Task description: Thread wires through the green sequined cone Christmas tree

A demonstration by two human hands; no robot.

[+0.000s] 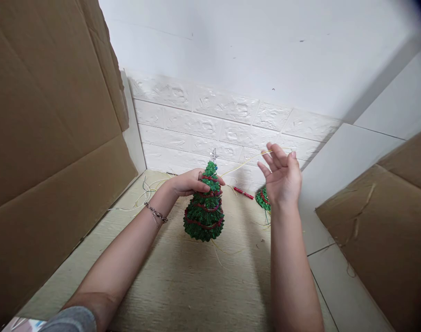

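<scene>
A small green beaded Christmas tree (204,214) stands upright with red garland strands wound round it and a clear star (213,154) on its tip. My left hand (191,182) is closed round its upper part, the thumb in front and the fingers partly hidden behind. From the tree's upper right side a thin yellow cord (243,164) runs up to my right hand (281,173). That hand is raised at the right with the cord's far end at its thumb and index finger, the other fingers loosely bent. Loose cord ends (217,251) lie below the tree's base.
A second green beaded piece (262,199) with red trim sits partly behind my right wrist. Near it lies a red pen-like stick (243,192). Tangled pale cords (144,193) are at the table's back left. Cardboard (58,138) flanks the left, more cardboard (386,221) the right; a white brick-patterned wall (183,124) closes the back.
</scene>
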